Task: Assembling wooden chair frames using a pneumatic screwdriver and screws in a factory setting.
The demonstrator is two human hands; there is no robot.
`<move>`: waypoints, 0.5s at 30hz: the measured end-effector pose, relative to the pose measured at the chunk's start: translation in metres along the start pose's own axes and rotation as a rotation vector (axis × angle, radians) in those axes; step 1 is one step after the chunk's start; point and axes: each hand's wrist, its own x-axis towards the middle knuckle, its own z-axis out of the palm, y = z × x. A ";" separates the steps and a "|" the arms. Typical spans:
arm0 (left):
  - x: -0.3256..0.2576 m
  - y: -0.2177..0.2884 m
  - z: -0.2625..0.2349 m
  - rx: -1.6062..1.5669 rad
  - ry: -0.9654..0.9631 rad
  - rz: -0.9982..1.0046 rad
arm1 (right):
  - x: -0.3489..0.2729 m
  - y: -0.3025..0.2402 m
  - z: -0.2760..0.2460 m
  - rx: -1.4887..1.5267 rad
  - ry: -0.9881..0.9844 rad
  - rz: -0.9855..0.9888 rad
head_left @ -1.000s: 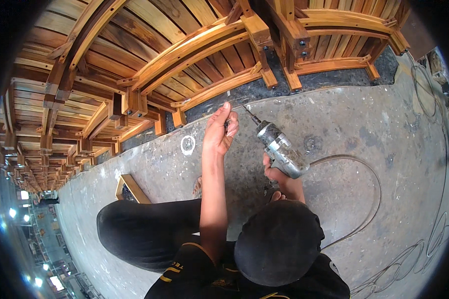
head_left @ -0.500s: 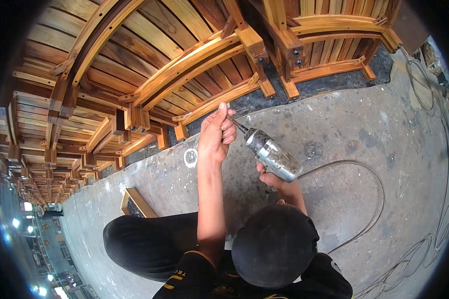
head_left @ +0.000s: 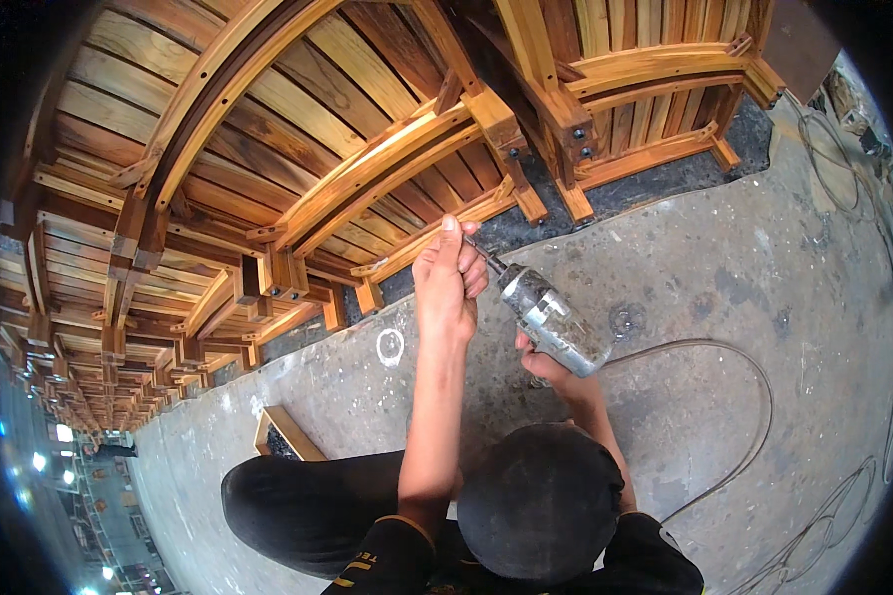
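My right hand [head_left: 554, 371] is wrapped round the grip of a worn silver air driver [head_left: 556, 319], whose body hides part of the fingers. The driver points up and left, its thin dark bit [head_left: 490, 261] reaching my left hand [head_left: 448, 283]. There the fingers are pinched closed at the bit's tip, with the thumb laid on top. Anything small between those fingers is hidden. Just beyond the fingertips is the lower rail of a slatted wooden furniture piece [head_left: 407, 253], with curved braces and dark bolts in its leg blocks.
A hose [head_left: 754, 369] curves from the driver over the stained concrete floor [head_left: 665, 297]. An open box [head_left: 290, 433] holding small dark pieces lies by my knee. Similar wooden pieces [head_left: 119, 327] run in a row to the left. Coiled cables [head_left: 814, 526] lie at right.
The view has shifted slightly, so the furniture and floor appear lower. Both hands and the driver have moved a little closer to the wooden rail. Each hand keeps its grip.
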 end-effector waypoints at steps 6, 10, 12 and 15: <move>-0.007 -0.007 0.007 -0.003 -0.074 -0.011 | 0.009 0.005 0.005 0.173 0.059 0.029; 0.003 0.004 -0.005 -0.035 -0.036 0.108 | 0.004 0.007 0.008 0.322 0.090 0.075; 0.005 0.010 -0.009 0.124 -0.091 0.142 | 0.004 0.009 0.005 0.238 0.036 0.053; 0.002 0.015 -0.012 0.184 -0.172 0.080 | 0.005 0.001 0.003 0.184 -0.020 0.032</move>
